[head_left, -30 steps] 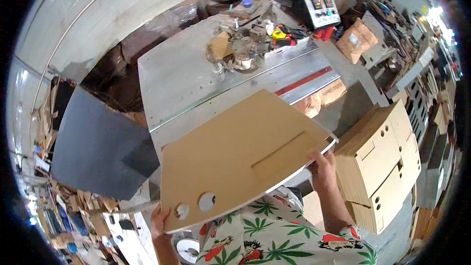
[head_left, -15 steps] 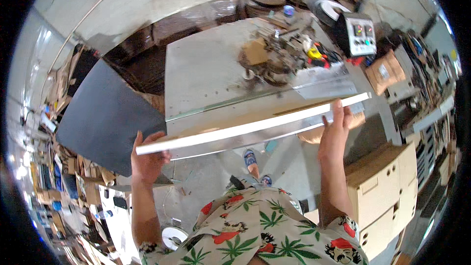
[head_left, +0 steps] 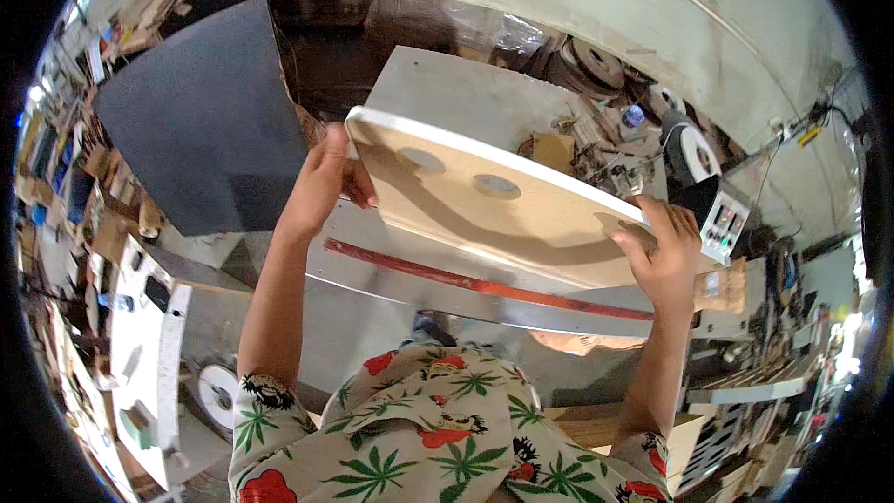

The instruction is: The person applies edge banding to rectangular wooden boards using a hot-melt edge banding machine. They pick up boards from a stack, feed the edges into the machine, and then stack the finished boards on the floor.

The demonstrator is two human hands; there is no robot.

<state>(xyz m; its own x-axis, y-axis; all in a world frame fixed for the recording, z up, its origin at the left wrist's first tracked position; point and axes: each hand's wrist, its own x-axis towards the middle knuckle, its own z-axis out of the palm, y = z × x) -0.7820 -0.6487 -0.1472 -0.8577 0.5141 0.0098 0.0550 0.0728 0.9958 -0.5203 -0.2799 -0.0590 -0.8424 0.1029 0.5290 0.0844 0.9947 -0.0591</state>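
A long tan board [head_left: 447,210] with a white edge and two round holes is held up in front of me, its broad face tilted toward me. My left hand [head_left: 325,179] grips its left end, thumb near the upper corner and fingers along the end. Toward the right end, my right hand [head_left: 666,249] closes over the white upper edge, with the thumb on the tan face. Beneath the board, a grey metal worktable [head_left: 410,291] shows, with a red strip [head_left: 466,281] along its near part.
A dark grey panel [head_left: 200,121] stands at the left. Behind the board lie tools and machine parts [head_left: 610,154]. A control box [head_left: 724,228] with lit displays is at the right. Edge-band rolls [head_left: 591,65] sit at the back, and a white table [head_left: 144,363] stands at lower left.
The board has tipped up, so its tan face and holes now show rather than mostly its white edge. Its left end is higher and its right end lower. My view has swung, shifting the surroundings.
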